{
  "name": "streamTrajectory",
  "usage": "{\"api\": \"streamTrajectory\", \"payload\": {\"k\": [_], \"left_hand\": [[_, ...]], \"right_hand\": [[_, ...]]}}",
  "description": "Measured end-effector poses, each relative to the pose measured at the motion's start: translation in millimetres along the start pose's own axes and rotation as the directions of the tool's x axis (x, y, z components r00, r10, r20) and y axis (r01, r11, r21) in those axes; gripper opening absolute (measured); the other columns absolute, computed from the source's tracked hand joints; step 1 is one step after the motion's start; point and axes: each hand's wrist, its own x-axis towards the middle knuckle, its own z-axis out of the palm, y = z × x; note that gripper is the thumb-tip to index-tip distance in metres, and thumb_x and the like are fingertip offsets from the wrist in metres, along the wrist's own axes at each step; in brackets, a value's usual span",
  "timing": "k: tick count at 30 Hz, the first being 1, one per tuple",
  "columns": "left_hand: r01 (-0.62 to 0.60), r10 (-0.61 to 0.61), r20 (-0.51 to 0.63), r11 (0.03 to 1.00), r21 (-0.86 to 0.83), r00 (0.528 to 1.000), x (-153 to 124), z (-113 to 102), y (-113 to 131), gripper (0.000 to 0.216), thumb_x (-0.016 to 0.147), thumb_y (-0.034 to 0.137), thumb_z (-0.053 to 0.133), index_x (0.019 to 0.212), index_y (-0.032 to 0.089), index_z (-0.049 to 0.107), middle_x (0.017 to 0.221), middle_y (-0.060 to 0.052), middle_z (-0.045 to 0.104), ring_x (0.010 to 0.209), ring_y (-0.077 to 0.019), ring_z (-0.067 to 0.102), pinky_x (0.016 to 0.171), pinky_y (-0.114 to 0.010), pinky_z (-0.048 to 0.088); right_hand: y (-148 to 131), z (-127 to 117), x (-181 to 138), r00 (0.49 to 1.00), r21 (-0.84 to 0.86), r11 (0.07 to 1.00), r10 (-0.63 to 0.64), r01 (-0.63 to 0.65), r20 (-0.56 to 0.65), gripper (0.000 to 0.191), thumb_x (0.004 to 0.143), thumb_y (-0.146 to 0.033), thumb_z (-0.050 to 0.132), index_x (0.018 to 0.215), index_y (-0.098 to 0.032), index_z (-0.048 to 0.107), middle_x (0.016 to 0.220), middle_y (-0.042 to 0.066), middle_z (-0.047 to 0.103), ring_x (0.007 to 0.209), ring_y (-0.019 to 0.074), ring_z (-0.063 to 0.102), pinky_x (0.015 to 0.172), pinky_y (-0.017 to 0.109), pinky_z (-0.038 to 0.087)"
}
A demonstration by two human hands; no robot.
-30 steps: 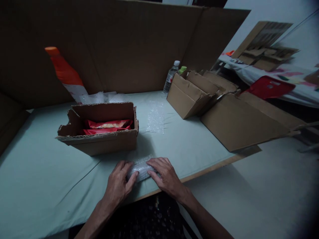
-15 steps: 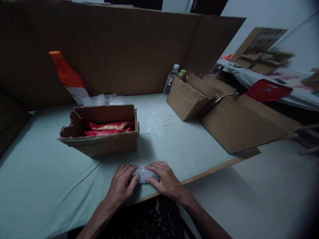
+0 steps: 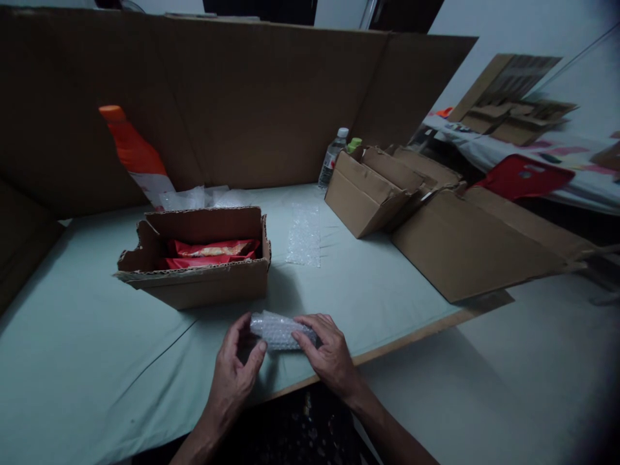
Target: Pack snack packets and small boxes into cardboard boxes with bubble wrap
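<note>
A small roll of bubble wrap is at the near edge of the cloth-covered table; whether something is inside it I cannot tell. My right hand grips its right end between thumb and fingers. My left hand is at the other end, its thumb and fingers parted around the tip with a gap showing. Just beyond my hands stands an open cardboard box with torn upper edges, and red packets lie inside it.
A flat bubble wrap sheet lies mid-table. Behind the box are clear plastic wrapping and an orange-and-white bottle. Open cardboard boxes and a water bottle stand at the right. A tall cardboard panel closes off the back.
My left hand has loosened and drawn slightly off its end of the bubble wrap roll. The roll has risen a little and shows more, with my right hand still on it.
</note>
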Motion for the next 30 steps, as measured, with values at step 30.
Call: {"api": "streamTrajectory", "payload": {"k": [30], "left_hand": [[0.237, -0.174, 0.191, 0.888, -0.393, 0.966, -11.8, 9.0, 14.3, 0.057, 0.073, 0.048, 0.079, 0.117, 0.016, 0.062, 0.109, -0.01, 0.072, 0.103, -0.0244, 0.065, 0.093, -0.033, 0.049]], "right_hand": [[-21.4, 13.2, -14.0, 0.998, 0.168, 0.985, -0.034, 0.026, 0.047, 0.009, 0.094, -0.022, 0.061, 0.1, -0.022, 0.068, 0.091, 0.005, 0.075, 0.085, 0.0201, 0.068, 0.078, 0.034, 0.052]]}}
